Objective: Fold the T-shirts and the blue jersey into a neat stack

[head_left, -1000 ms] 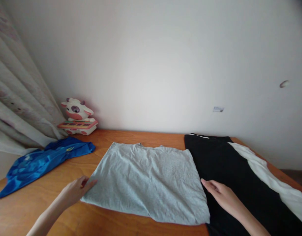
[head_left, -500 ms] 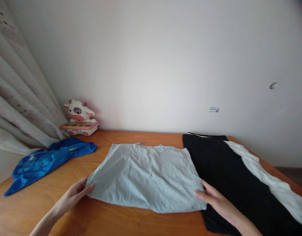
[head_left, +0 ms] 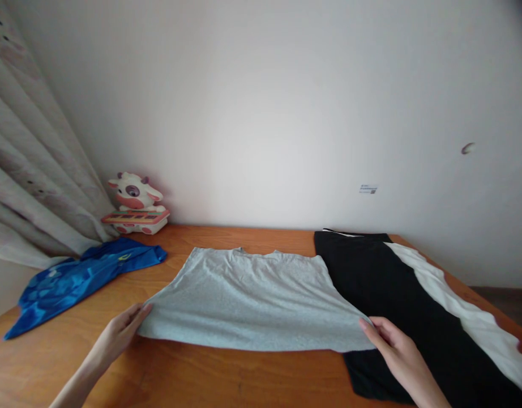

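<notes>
A light grey T-shirt lies in the middle of the wooden table, its neckline toward the wall and its near edge stretched wide. My left hand pinches the near left corner between thumb and fingers. At the opposite corner, my right hand grips the cloth the same way, over the edge of a black garment. The near part of the shirt looks pulled taut, with long creases running across it.
A blue garment lies at the left of the wooden table. Behind it sit a toy cow with a keyboard and a curtain. White cloth runs along the black garment's right side. A wall rises behind the table.
Both hands have moved outward, my right one more clearly. The near edge of the grey T-shirt is wider and straighter, and the sag at its right side has gone.
</notes>
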Demonstrator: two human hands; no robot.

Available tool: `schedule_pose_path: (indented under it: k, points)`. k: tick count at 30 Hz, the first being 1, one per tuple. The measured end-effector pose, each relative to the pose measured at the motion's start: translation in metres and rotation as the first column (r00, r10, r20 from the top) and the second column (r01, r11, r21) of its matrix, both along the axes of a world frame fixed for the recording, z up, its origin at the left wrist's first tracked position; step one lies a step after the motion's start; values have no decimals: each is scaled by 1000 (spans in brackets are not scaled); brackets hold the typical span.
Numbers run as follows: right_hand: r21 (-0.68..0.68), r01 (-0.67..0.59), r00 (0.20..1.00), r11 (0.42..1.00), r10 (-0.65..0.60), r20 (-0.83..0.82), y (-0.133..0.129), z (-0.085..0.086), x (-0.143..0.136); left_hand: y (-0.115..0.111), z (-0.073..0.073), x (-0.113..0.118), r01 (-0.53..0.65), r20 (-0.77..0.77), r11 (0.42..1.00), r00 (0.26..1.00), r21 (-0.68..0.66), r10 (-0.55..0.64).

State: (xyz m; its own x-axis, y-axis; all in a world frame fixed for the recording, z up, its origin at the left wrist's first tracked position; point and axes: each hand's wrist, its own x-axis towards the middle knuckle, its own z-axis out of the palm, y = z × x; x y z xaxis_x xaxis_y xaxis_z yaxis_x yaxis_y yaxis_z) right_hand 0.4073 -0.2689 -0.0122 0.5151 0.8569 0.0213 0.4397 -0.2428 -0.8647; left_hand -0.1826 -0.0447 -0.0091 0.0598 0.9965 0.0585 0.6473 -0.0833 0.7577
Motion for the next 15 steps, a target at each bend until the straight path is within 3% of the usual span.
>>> schedule_pose_path:
  k: [3, 5, 8, 11, 13, 15]
  points:
    - [61, 137, 990, 989, -135, -41, 1, 1, 2, 0, 1, -4, -91, -27, 996, 995, 16, 92]
    - [77, 139, 989, 987, -135, -65, 1, 2, -1, 0, 2, -5, -118, -16, 993, 993, 24, 119]
    - [22, -43, 998, 999, 44, -36, -8, -4, -6, -4, 0, -6, -74, 31, 997, 997, -5, 74]
    - [-65, -251, 965, 966, 254, 58, -25, -19, -8, -14, -5, -11, 5, 109, 996, 994, -93, 5]
    - [-109, -318, 931, 942, 332, 152, -32, -28, -8, -21, -7, -13, 97, 156, 985, 985, -146, -74]
    - [-121, -335, 902, 934, 356, 245, -33, -33, -4, -27, -6, -16, 97, 88, 987, 992, -131, -86]
